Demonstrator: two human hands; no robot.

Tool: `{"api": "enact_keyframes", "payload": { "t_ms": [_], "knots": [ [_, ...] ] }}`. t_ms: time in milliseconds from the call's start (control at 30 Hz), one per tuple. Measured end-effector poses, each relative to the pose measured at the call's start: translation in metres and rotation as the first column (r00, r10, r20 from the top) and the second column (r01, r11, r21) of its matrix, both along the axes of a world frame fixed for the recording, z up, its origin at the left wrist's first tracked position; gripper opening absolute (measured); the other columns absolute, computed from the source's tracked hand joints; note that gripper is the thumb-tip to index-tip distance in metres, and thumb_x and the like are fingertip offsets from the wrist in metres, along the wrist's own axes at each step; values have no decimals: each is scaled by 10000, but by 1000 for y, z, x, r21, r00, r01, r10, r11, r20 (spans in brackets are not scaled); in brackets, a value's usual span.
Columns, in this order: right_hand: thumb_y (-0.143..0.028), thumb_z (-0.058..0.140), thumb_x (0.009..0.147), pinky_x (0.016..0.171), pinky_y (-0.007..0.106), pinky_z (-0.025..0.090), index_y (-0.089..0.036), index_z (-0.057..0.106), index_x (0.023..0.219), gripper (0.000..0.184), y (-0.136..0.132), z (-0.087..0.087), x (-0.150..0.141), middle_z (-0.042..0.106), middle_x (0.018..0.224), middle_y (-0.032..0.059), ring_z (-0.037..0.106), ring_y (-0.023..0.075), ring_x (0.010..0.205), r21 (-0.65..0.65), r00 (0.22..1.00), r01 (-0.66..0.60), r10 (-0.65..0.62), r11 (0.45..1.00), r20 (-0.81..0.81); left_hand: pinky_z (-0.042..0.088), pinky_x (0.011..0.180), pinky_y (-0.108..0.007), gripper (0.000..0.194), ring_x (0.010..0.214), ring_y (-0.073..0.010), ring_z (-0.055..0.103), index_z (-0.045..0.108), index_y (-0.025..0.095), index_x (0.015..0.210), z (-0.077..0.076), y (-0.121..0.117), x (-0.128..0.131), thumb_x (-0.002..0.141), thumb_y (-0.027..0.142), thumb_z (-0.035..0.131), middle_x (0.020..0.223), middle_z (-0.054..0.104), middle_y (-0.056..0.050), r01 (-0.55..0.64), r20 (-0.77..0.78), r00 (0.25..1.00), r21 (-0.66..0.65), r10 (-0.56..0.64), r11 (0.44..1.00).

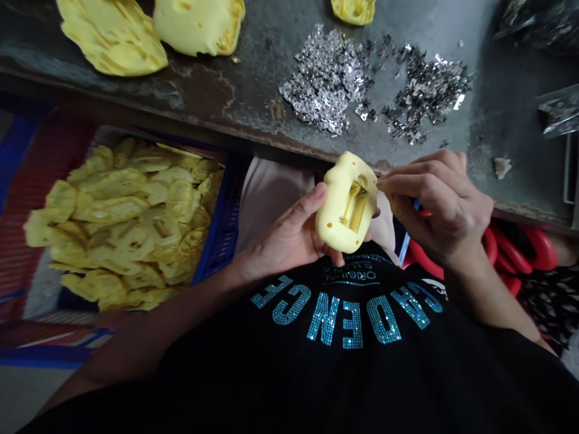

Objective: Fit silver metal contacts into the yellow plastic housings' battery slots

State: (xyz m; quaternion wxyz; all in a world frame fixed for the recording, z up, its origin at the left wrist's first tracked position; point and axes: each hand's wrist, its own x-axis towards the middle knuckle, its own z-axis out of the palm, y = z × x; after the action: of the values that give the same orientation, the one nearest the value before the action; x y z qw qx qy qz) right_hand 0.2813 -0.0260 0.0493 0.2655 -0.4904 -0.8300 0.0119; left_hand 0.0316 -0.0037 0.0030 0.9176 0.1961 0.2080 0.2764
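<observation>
My left hand (pixel 298 232) grips a yellow plastic shell (pixel 326 208), its thumb along the near left side and fingers underneath. The shell has a rectangular battery compartment with metal pieces inside and small holes near its corners. Close to the shell's upper right edge is my right hand (pixel 441 202), thumb and forefinger pinched together. Whatever sits in that pinch is hidden or too small to make out. On the metal bench beyond lie two heaps of small metal contact plates, one lighter (pixel 328 81) and one darker (pixel 425 90).
A crate (pixel 230 211) at the left holds many yellow plastic shells (pixel 136 223). More yellow shells (pixel 113 36) lie on the bench (pixel 257 84) at the back left. Plastic bags of metal parts (pixel 561 111) rest at the right. Red rounded handles (pixel 536 247) show below the bench edge.
</observation>
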Motion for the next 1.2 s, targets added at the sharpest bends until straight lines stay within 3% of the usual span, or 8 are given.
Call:
{"api": "enact_keyframes", "payload": {
  "t_ms": [200, 400, 567, 667, 733, 1000, 1133, 1200],
  "knots": [
    [-362, 624, 1196, 878, 521, 511, -387, 802, 1300, 208, -8, -14, -7, 892, 1202, 16, 777, 285, 985, 154, 1000, 6, -6, 988, -3, 623, 499, -225, 769, 1158, -401, 887, 742, 259, 1518, -4, -1, -1, 955, 768, 869, 1396, 835, -153, 62, -12, 998, 25, -62, 998],
    [-217, 692, 1146, 837, 485, 530, -368, 790, 1344, 267, -14, -15, -14, 901, 1205, 16, 779, 262, 977, 197, 996, -40, 54, 979, -68, 627, 506, -246, 747, 1098, -382, 888, 739, 245, 1494, -6, -6, -3, 984, 783, 830, 1263, 852, -133, 46, 3, 999, 53, -47, 998],
    [-271, 826, 1080, 1003, 503, 665, -320, 824, 1300, 226, -3, -3, -8, 863, 1268, 66, 809, 286, 1152, -54, 933, -63, 39, 997, -359, 623, 510, -249, 829, 1002, -345, 904, 666, 292, 1597, -2, -15, -2, 939, 732, 913, 1347, 859, -84, -55, -76, 995, 143, 66, 988],
    [-343, 862, 1052, 1061, 509, 694, -314, 765, 1441, 401, 7, 8, -4, 817, 1413, 89, 791, 302, 1258, -286, 904, -192, 56, 939, -423, 696, 698, -281, 872, 1139, -342, 890, 630, 321, 1656, 1, -22, -1, 914, 607, 988, 1378, 864, -50, -136, -143, 975, 226, 171, 965],
    [-336, 863, 1033, 1007, 473, 705, -277, 729, 1486, 476, 12, 10, -4, 800, 1434, 101, 798, 283, 1210, -341, 898, -235, 69, 910, -435, 722, 852, -324, 832, 1199, -329, 874, 653, 314, 1629, 4, -26, -1, 911, 524, 1016, 1365, 874, -62, -179, -148, 964, 264, 223, 948],
    [-349, 836, 1022, 877, 402, 704, -286, 660, 1528, 540, 10, -16, -20, 771, 1302, 78, 771, 238, 1050, -90, 875, -195, 131, 977, -466, 663, 959, -267, 555, 1281, -261, 810, 818, 289, 1512, 2, -34, -14, 983, 371, 963, 1417, 864, -71, -200, -191, 925, 489, 328, 849],
    [-303, 842, 1014, 833, 392, 714, -303, 639, 1577, 599, 20, -22, -26, 772, 1352, 93, 767, 237, 1052, 12, 883, -197, 183, 980, -432, 656, 759, -252, 490, 858, -171, 782, 854, 298, 1486, -14, -33, -24, 1023, 445, 923, 1165, 899, -58, -194, -262, 890, 524, 373, 829],
    [-295, 842, 1013, 824, 389, 721, -313, 628, 1593, 618, 27, -21, -31, 770, 1390, 104, 772, 247, 1098, 33, 886, -213, 207, 977, -415, 679, 730, -286, 515, 797, -185, 781, 856, 285, 1484, -23, -31, -28, 1013, 479, 929, 1128, 899, -73, -223, -267, 880, 500, 393, 837]
  ]
}}
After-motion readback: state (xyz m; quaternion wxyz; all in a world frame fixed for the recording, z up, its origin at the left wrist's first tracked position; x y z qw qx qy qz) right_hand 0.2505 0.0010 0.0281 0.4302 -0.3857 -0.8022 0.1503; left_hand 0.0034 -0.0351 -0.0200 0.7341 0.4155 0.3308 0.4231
